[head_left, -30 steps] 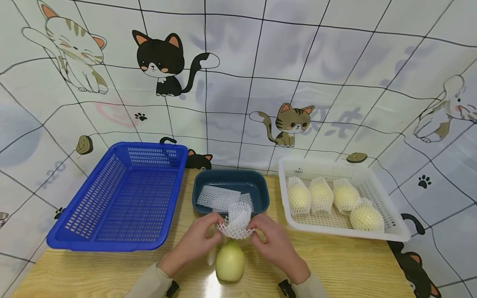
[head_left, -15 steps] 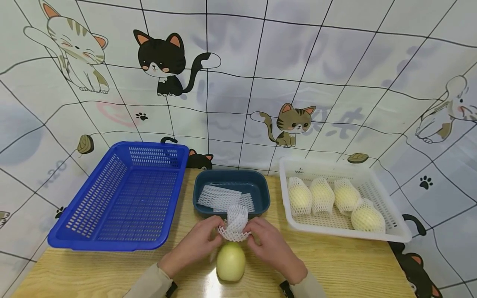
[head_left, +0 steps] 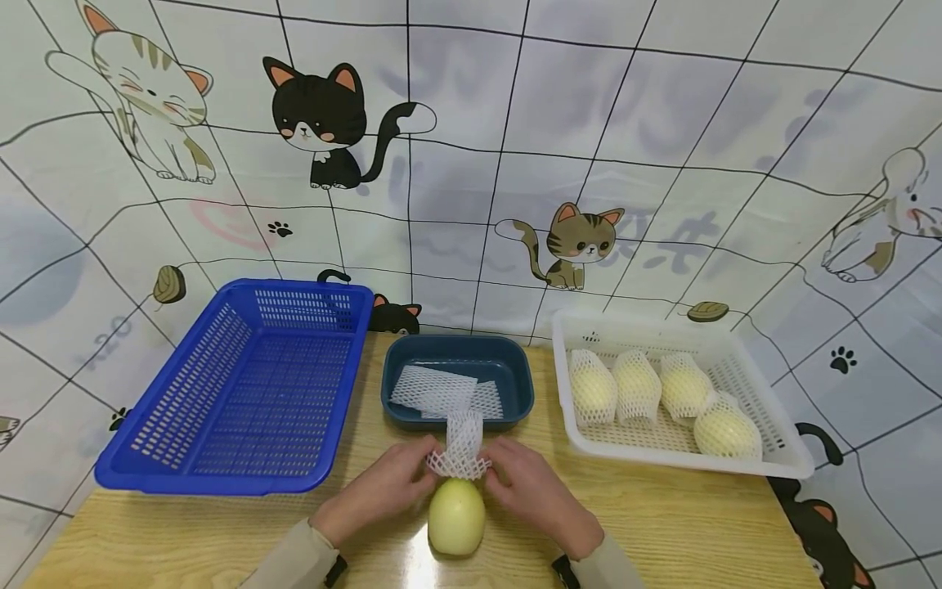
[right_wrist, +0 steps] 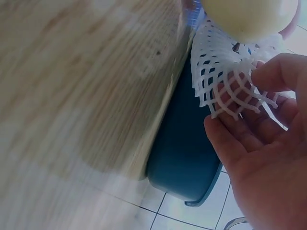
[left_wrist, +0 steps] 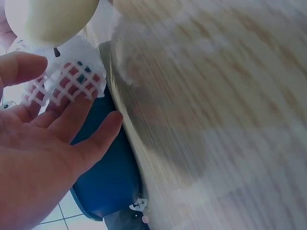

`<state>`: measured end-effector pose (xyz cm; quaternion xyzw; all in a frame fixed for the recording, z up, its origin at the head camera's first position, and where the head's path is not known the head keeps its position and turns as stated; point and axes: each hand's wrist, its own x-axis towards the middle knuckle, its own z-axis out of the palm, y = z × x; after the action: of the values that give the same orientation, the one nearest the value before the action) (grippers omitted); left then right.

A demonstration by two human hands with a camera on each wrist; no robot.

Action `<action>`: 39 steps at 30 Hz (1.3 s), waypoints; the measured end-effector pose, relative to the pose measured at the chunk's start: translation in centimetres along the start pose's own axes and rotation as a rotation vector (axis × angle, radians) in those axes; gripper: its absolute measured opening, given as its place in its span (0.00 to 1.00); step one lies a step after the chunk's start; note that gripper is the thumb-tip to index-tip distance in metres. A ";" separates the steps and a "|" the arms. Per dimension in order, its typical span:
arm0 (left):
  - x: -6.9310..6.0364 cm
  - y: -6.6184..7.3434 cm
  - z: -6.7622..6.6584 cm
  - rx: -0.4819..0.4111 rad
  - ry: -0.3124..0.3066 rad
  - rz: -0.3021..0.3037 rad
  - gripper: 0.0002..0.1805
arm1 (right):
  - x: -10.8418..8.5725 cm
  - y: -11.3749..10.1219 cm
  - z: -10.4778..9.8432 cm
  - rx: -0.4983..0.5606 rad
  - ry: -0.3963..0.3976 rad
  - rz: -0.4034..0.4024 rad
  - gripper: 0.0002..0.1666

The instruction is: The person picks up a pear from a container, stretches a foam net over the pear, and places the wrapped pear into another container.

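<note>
In the head view, a white foam fruit net [head_left: 464, 442] is stretched between both hands, its mouth spread just beyond the top of a pale yellow-green pear [head_left: 456, 519]. My left hand [head_left: 383, 491] pinches the mouth's left edge, and my right hand [head_left: 540, 495] grips the right edge. Mesh strands lie across the fingers of the left hand [left_wrist: 53, 139] in the left wrist view. The right wrist view has the net [right_wrist: 204, 43] flaring below the pear [right_wrist: 249, 17], beside the right hand's thumb. The pear stands on the table, stem toward the net.
Behind the hands stands a dark teal tub [head_left: 508, 360] with flat foam nets [head_left: 430, 388] inside. A white basket [head_left: 680, 466] at right holds several netted pears [head_left: 636, 388]. At left is a blue basket [head_left: 221, 487] with nothing in it. A cat-patterned cloth [head_left: 471, 164] hangs behind.
The net's mouth has come down slightly toward the pear, and its closed end now stands straighter. Both hands shifted a little with it. The pear has stayed put.
</note>
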<state>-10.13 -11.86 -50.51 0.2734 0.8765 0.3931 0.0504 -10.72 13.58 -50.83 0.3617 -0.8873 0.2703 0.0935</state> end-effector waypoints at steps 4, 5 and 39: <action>-0.2 -0.3 0.1 -0.011 -0.021 -0.001 0.09 | -0.2 0.0 0.0 0.006 -0.020 0.016 0.11; -0.2 -0.3 0.1 -0.013 -0.025 0.001 0.09 | -0.2 0.0 0.0 0.009 -0.025 0.018 0.11; -3.8 0.5 0.8 -0.035 -0.256 0.031 0.63 | -2.8 -1.5 -0.2 0.009 -0.085 -0.059 0.14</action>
<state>-6.49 -13.02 -51.20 0.3341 0.8514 0.3711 0.1606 -7.66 14.50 -51.05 0.3993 -0.8782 0.2557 0.0623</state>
